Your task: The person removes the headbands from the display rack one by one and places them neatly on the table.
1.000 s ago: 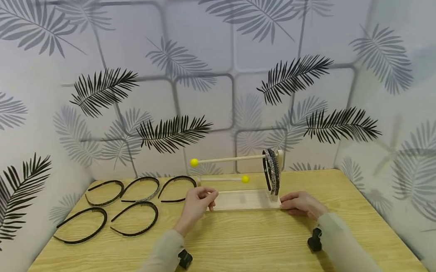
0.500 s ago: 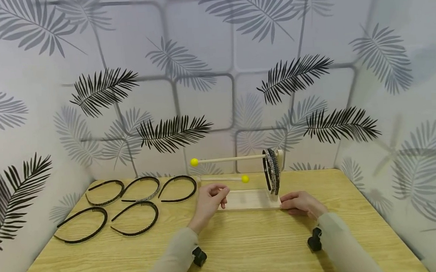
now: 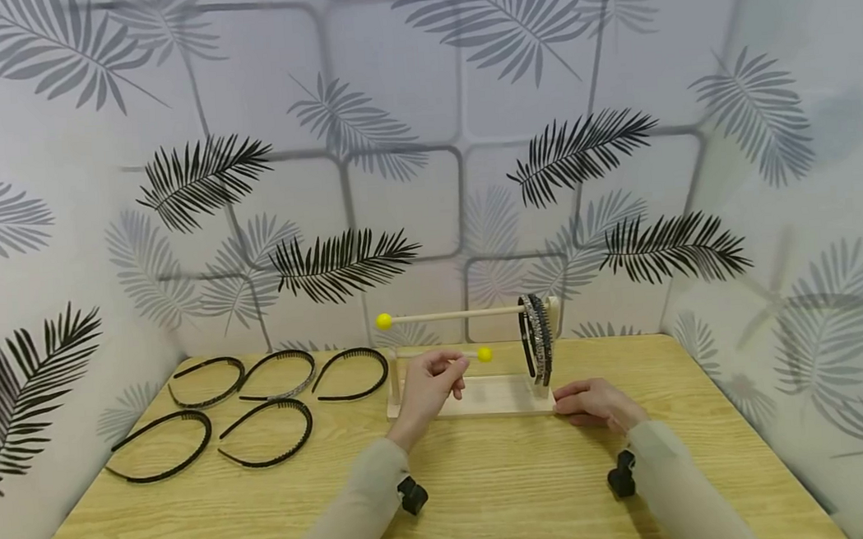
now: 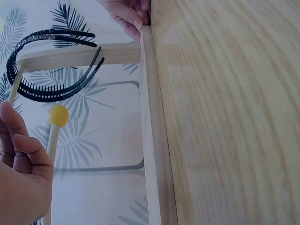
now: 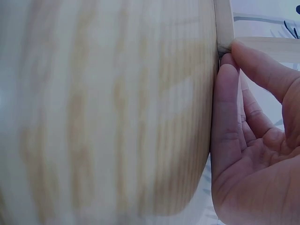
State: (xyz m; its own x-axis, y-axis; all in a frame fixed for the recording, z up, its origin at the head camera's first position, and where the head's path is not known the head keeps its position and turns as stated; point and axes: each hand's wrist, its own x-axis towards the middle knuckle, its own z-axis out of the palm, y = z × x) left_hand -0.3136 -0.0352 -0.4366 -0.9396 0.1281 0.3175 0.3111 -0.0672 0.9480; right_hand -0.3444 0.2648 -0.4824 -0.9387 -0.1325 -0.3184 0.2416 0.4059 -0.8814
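A wooden headband stand (image 3: pixel 477 407) has two rods tipped with yellow balls. Several black and glittery headbands (image 3: pixel 536 341) hang on its upper rod (image 3: pixel 452 315), at the right end. My left hand (image 3: pixel 433 387) is in front of the lower rod's yellow ball (image 3: pixel 484 354), fingers loosely bent and holding nothing. In the left wrist view, that hand (image 4: pixel 23 164) overlaps the lower rod (image 4: pixel 53 140) below its ball. At the base's right front corner, my right hand (image 3: pixel 599 405) holds the edge; the right wrist view has the thumb (image 5: pixel 258 65) and a finger (image 5: pixel 228 98) at that corner.
Several headbands lie at the left of the wooden table (image 3: pixel 490 497), among them a plain black one (image 3: pixel 352 376) near the stand and a glittery one (image 3: pixel 301 385). A leaf-patterned backdrop (image 3: pixel 405 73) stands behind and along both sides.
My left hand has moved right and up, from the base's left end to before the lower rod, uncovering that end. The right hand stays at the corner.
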